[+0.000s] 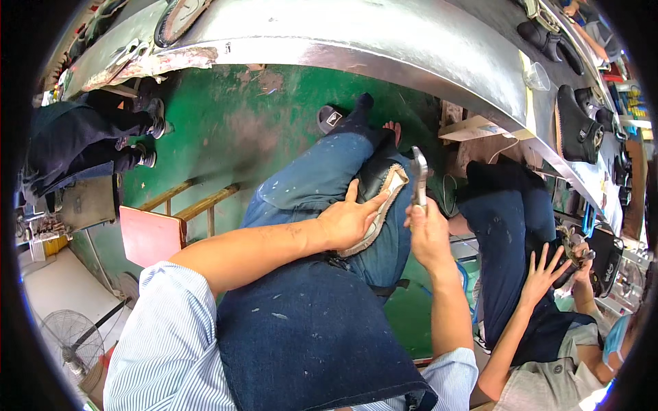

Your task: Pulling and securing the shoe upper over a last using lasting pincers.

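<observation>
Pressing a shoe (395,186) onto the lap (392,246), seemingly for steadiness, the left hand (348,222) grasps it, fingers spread; the right hand (430,236) clenches a hammer (419,168).

Floor (205,123): green, scuffed, chiefly ten to twelve o'clock. Workbench (329,20): long, metal-topped, sweeping from eleven o'clock to three, bright glare at twelve. Stool (151,236): pink seat, wooden legs, at nine. Fan (72,342): wire-caged, grey, at eight. Board (469,129): wooden, below workbench edge, at two.
</observation>
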`<state>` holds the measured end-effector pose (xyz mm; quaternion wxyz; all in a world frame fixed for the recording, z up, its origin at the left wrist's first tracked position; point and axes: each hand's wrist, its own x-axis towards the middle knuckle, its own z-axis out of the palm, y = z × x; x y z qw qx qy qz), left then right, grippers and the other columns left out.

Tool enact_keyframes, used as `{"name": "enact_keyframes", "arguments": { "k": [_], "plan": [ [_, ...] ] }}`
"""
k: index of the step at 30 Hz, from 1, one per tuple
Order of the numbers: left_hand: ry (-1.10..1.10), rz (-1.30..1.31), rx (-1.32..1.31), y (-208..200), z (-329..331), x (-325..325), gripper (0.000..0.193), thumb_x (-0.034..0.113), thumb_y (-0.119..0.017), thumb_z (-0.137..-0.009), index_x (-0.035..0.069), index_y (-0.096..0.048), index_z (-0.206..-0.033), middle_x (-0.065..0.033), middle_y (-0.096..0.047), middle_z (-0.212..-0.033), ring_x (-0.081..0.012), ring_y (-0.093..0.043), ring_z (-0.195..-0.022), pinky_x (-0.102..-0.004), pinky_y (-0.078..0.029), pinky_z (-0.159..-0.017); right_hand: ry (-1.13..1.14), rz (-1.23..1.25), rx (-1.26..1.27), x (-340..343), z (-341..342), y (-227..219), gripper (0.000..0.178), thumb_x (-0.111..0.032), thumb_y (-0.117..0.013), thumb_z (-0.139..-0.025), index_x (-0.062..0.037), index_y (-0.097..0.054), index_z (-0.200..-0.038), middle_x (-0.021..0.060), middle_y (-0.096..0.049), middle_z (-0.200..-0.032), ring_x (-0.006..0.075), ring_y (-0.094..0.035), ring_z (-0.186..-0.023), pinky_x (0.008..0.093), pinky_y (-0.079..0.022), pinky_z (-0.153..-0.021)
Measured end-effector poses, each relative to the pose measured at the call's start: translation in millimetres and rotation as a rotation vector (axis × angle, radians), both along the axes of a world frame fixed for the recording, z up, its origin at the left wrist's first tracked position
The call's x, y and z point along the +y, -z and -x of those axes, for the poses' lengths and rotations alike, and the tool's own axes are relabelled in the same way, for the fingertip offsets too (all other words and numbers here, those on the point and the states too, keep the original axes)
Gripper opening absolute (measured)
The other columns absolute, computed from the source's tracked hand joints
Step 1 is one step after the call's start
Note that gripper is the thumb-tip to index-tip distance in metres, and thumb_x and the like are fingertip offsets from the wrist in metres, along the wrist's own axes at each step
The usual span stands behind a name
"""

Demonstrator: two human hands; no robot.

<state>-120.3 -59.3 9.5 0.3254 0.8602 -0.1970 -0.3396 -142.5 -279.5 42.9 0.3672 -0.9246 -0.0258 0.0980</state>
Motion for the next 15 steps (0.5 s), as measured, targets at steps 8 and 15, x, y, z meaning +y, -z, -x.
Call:
{"name": "enact_keyframes", "arguments": {
  "k": [8, 15],
  "plan": [
    [0.062, 0.053, 0.115, -3, -10, 10, 0.058, 0.034, -0.044, -0.105, 0.026, -0.028, -0.160, -0.0573, -0.029, -0.137, -0.0617, -0.050, -0.123, -0.0571, -0.046, -0.105, -0.144, 0.120, 0.291, 10, -7, 3, 0.038, -0.033, -0.049, -0.105, 0.0036, -0.057, -0.099, 0.0312, -0.067, -0.085, 0.0514, -0.065, -0.085, 0.0573, -0.050, -0.077],
    [0.242, 0.085, 0.124, -12, -7, 20, 0.059, 0.033, -0.048, -0.104, 0.026, -0.031, -0.159, -0.0557, -0.015, -0.146, -0.0596, -0.033, -0.139, -0.0534, -0.039, -0.114, -0.026, 0.061, 0.379, 10, 10, 0, 0.040, -0.034, -0.049, -0.105, 0.0050, -0.059, -0.099, 0.0350, -0.066, -0.089, 0.0531, -0.064, -0.089, 0.0590, -0.049, -0.078]
  ]
}}
